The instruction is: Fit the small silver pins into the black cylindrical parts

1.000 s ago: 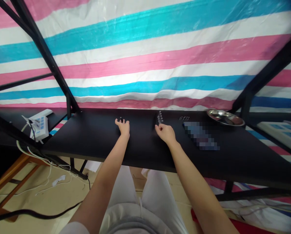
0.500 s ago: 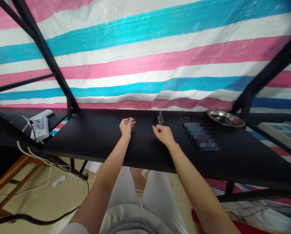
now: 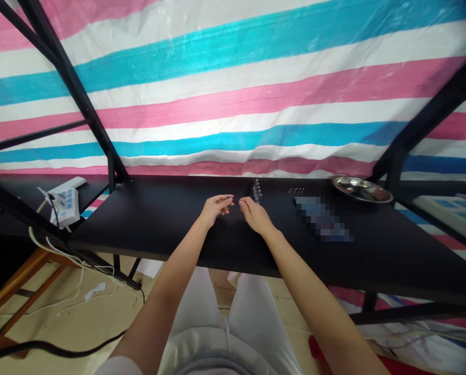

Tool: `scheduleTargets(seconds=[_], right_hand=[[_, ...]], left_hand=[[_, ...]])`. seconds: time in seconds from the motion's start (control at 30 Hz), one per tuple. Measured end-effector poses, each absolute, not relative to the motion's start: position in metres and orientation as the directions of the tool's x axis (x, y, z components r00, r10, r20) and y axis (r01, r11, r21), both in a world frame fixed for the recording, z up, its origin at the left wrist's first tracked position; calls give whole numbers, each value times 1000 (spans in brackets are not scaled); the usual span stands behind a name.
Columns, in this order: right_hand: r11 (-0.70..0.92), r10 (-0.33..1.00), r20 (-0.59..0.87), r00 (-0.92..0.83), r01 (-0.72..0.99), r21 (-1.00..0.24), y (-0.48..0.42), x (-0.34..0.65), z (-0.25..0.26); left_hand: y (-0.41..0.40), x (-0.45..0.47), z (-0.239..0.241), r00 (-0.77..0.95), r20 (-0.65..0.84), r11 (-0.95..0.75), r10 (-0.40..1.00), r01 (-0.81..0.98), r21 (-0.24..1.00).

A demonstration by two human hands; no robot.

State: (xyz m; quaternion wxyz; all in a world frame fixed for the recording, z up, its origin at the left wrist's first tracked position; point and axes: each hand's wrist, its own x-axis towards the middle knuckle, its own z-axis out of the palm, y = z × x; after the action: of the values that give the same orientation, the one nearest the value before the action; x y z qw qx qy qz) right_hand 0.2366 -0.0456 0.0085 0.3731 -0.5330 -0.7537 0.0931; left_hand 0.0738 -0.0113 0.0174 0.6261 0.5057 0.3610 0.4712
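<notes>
My left hand [image 3: 216,209] is closed in a pinch on a small dark piece [image 3: 235,201], too small to name, which juts out to the right from its fingertips. Against the other end of that piece is my right hand [image 3: 256,213], its thumb and forefinger pressed together; what sits between them is hidden. Just beyond the right hand, a row of small shiny pieces [image 3: 256,190] runs away from me on the black table [image 3: 162,208]. Farther right lie several tiny metal-looking pieces [image 3: 295,191].
A pixelated flat item [image 3: 322,219] lies to the right on the table, with a round shiny metal dish [image 3: 362,189] behind it. Black frame posts [image 3: 80,99] rise at both sides. A striped sheet [image 3: 233,104] hangs behind. On the left are a white power strip [image 3: 65,205] and cables.
My left hand has moved right and my right hand slightly left, so their fingertips now meet around the small dark piece. The row of shiny pieces stays put.
</notes>
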Motion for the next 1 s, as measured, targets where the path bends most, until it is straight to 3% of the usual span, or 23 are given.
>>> scheduleTargets(seconds=[0.43,1.0], right_hand=[[462,819,557,-137,733,-499,-41,230,4],[442,818,556,-149,782,-440,-45,222,5]], left_hand=[[-14,80,17,181,58,-16,982,-224,975],[-15,86,17,-57,58,-68,997,-186,980]])
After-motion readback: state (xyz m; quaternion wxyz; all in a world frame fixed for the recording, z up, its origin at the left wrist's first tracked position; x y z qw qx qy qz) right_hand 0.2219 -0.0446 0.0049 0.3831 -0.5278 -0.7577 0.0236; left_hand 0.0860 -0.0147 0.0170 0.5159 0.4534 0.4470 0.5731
